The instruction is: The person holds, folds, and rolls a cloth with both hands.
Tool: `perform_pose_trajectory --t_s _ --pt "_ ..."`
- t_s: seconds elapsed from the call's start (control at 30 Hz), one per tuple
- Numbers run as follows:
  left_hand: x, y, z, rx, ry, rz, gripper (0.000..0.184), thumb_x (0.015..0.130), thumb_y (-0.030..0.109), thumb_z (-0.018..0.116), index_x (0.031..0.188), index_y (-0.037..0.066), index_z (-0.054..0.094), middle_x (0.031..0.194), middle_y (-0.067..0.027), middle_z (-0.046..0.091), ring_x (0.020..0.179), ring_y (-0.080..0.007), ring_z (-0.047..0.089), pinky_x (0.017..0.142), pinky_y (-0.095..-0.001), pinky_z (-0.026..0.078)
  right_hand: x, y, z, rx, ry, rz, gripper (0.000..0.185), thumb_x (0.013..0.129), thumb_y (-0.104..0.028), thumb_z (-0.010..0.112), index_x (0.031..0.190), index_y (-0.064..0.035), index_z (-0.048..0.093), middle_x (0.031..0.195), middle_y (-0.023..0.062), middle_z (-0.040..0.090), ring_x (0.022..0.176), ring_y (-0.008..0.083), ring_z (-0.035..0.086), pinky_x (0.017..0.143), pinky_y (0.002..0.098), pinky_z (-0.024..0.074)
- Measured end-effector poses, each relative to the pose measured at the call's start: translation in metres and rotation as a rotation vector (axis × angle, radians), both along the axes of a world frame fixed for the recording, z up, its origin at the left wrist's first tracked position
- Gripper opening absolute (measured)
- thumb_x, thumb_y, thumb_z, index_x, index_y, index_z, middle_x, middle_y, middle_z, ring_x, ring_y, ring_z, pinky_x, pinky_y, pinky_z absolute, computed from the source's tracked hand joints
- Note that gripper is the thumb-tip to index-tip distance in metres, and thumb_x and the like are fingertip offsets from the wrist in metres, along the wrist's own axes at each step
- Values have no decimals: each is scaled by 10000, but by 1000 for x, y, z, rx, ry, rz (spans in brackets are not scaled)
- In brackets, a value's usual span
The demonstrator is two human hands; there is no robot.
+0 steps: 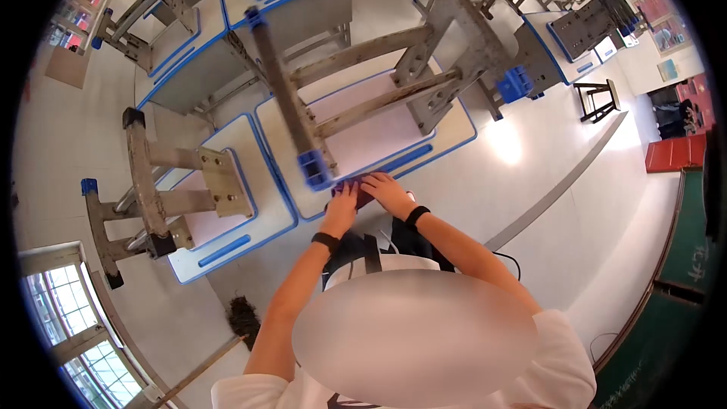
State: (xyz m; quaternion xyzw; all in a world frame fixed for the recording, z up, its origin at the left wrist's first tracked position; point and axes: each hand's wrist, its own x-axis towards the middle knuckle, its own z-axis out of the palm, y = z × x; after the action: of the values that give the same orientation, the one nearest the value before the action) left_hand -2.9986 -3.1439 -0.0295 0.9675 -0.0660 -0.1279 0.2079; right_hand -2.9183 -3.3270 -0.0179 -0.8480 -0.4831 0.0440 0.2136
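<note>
A dark purple cloth is bunched at the front edge of a school desk with a blue rim. My left hand grips its left side, fingers bent over it. From the right, my right hand has its fingers closed on the same cloth, close to the left hand. The cloth is partly hidden under both hands. Just beyond them, an upturned stool rests seat-down on the desk, its blue-capped foot bar reaching toward my hands.
Another upturned stool lies on the adjoining desk at left. More desks with stools stand behind. A broom is on the floor at lower left. At right are a small dark stool, a grey floor strip and a chalkboard.
</note>
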Motion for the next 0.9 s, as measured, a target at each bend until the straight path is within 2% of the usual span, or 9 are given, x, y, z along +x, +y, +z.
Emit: perform_pose_trajectory --t_s 0.13,0.27,0.33,0.4,0.57,0.6,0.77,0.87,0.9 --pt "47 -82 -1 -50 -29 35 756 736 34 643 1433 -11 354 1395 -337 404 1044 -449 588 918 -460 496 48 -74 -12 -63 -83 -38 363 789 -92 567 1151 -115 581 1217 71 558 1173 299 510 1008 406 421" --pt "99 -148 -19 -101 -92 -2 728 756 24 637 1427 -12 357 1391 -342 405 1036 -466 586 925 -468 491 96 -145 -1 -45 -18 -64 401 756 -39 606 1152 -94 577 1216 79 569 1172 303 514 997 415 433" --pt "114 -170 -6 -78 -78 26 720 758 31 643 1425 11 373 1391 -319 422 1062 -442 579 930 -463 489 113 -167 9 -42 56 -98 439 720 -10 648 1147 -75 572 1215 83 580 1172 310 517 993 419 441" --pt "117 -184 1 -26 -34 75 715 756 37 650 1422 25 387 1390 -306 433 1091 -421 571 941 -460 483 119 -174 12 10 92 -77 404 741 11 612 1134 -75 578 1175 97 592 1129 309 543 959 415 460" --pt "88 -160 -8 -49 -141 196 726 743 38 669 1422 135 432 1430 -158 461 1191 -408 522 1017 -440 449 111 -144 -7 44 121 2 344 766 -7 568 1102 -77 582 1113 126 609 1072 323 577 915 417 480" --pt "78 -151 -6 -33 -131 225 730 739 34 670 1422 143 435 1432 -154 460 1195 -406 520 1017 -440 449 107 -133 -11 40 124 41 295 778 3 552 1065 -61 581 1104 118 612 1078 334 571 915 421 474" --pt "29 -98 0 -3 -109 335 751 724 11 671 1422 160 437 1442 -145 457 1203 -403 513 1020 -445 448 69 -74 -20 164 125 116 347 789 -56 545 1135 -71 578 1097 127 603 1047 330 578 905 429 469" --pt "19 -79 20 -50 -2 363 757 723 -14 649 1427 156 427 1447 -148 452 1215 -405 502 1026 -444 445 53 -50 -18 83 152 104 368 785 -63 559 1152 -73 576 1090 121 591 1035 326 575 927 422 456" --pt "20 -77 26 -75 46 345 737 741 -29 625 1430 126 413 1478 -165 405 1235 -439 479 1040 -441 431 50 -47 -20 53 103 88 379 787 -66 563 1166 -78 573 1094 106 578 1043 312 571 945 413 445"
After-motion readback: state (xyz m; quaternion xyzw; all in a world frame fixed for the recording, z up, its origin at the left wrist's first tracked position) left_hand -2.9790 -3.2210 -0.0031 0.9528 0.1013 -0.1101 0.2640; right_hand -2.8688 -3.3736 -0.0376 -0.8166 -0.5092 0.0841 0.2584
